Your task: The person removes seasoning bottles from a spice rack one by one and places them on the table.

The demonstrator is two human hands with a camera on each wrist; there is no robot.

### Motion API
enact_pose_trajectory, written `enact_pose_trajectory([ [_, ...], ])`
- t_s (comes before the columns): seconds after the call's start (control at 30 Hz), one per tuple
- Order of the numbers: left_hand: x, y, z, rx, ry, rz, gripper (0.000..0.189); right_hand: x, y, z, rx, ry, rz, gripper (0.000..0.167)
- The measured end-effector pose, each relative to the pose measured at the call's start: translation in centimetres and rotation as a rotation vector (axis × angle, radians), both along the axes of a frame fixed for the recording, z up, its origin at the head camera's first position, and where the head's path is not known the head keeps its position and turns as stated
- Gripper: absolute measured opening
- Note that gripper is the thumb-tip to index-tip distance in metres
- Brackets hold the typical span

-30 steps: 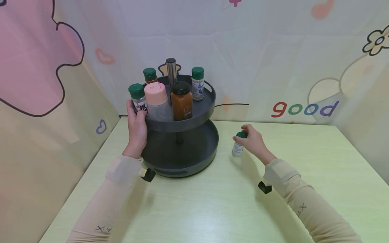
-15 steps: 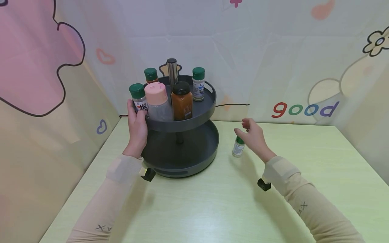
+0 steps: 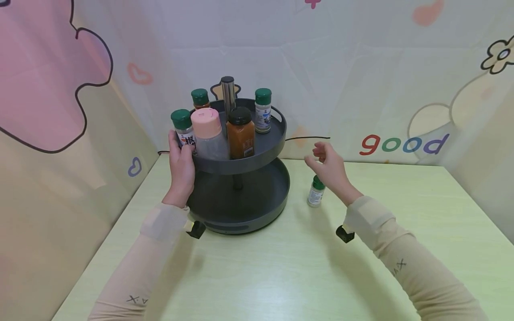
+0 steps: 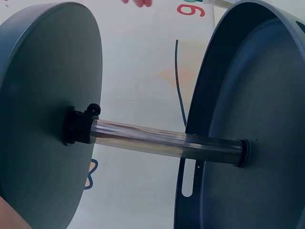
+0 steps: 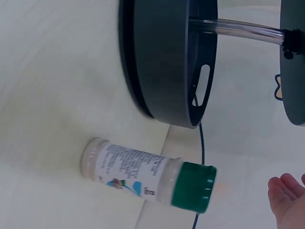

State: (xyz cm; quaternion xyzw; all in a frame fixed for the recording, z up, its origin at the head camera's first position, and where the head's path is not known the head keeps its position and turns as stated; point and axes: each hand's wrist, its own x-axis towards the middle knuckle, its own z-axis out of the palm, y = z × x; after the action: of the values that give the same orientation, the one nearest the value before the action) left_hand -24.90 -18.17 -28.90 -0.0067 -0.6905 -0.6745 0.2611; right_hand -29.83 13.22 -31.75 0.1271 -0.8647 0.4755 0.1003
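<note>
One shaker [image 3: 315,197] upright on table [image 3: 261,276], right of rack [image 3: 257,222]. Right hand [image 3: 330,168] empty, near it. Left hand [image 3: 182,173] at upper tray [image 3: 241,167], grip unclear. Risk: a low right-hand swing could topple the shaker.

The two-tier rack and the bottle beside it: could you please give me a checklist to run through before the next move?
1. Loose bottle upright on the table: ok.
2. Its green cap on: ok.
3. Right hand clear of that bottle: ok, apart and holding nothing.
4. Left hand against the side of the upper tray: ok.
5. Black-capped jar standing upright: ok.
6. Black knob under the upper tray tight: cannot tell.
</note>
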Motion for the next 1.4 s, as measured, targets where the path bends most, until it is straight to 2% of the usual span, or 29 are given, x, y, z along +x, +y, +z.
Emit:
enact_pose_trajectory([
  [0.13, 0.3, 0.1, 0.2, 0.006, -0.011, -0.005, 0.053, 0.0, -0.4, 1.0, -0.014, 0.009, 0.015, 0.049],
  [0.3, -0.3, -0.2, -0.3, 0.008, 0.008, 0.002, 0.051, 0.0, -0.9, 2.1, -0.016, 0.018, 0.035, 0.051],
  [0.77, -0.3, -0.4, -0.4, -0.006, 0.008, 0.011, 0.048, -0.3, -2.8, 5.1, -0.077, 0.047, 0.060, 0.050],
  [1.07, -0.3, -0.4, -0.3, -0.006, 0.009, -0.001, 0.050, -0.8, -3.6, 5.8, -0.099, 0.027, 0.085, 0.049],
  [1.4, -0.3, -0.3, -0.3, -0.012, 0.010, 0.004, 0.050, -1.1, -4.4, 6.4, -0.077, 0.010, 0.094, 0.049],
])
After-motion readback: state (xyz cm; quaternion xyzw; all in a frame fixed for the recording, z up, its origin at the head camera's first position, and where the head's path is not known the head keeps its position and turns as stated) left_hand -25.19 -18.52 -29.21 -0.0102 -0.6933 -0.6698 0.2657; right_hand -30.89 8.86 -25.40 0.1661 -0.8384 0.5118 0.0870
